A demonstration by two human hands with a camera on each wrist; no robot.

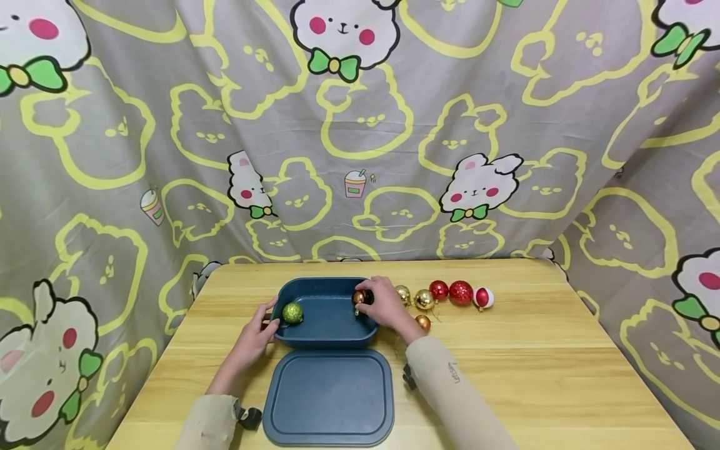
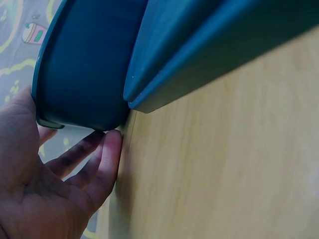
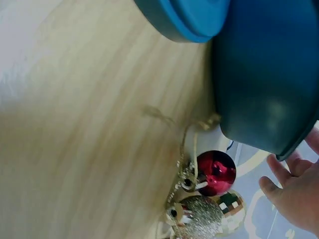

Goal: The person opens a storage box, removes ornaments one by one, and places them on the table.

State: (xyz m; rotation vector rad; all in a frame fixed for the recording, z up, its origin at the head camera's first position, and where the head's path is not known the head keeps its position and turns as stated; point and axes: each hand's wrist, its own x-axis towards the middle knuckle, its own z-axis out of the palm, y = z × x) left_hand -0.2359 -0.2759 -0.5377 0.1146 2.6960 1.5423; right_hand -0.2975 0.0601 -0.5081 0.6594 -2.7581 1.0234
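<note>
A dark blue rectangular box (image 1: 326,320) stands on the wooden table, its top uncovered. My left hand (image 1: 257,334) grips the box's left end; in the left wrist view the thumb is at the rim and the fingertips touch low on the outer wall. A glittery green Christmas bauble (image 1: 292,312) lies inside at the left. Over the box's right end, my right hand (image 1: 388,304) pinches a shiny copper-brown bauble (image 1: 358,298) between thumb and fingers. Part of that bauble is hidden by the fingers; in the right wrist view the box wall hides it.
The blue-grey lid (image 1: 329,400) lies flat in front of the box. Right of the box are gold baubles (image 1: 424,299), red baubles (image 1: 461,292), a red-and-white bauble (image 1: 484,298) and an orange bauble (image 1: 423,322). A patterned curtain (image 1: 360,144) hangs behind the table.
</note>
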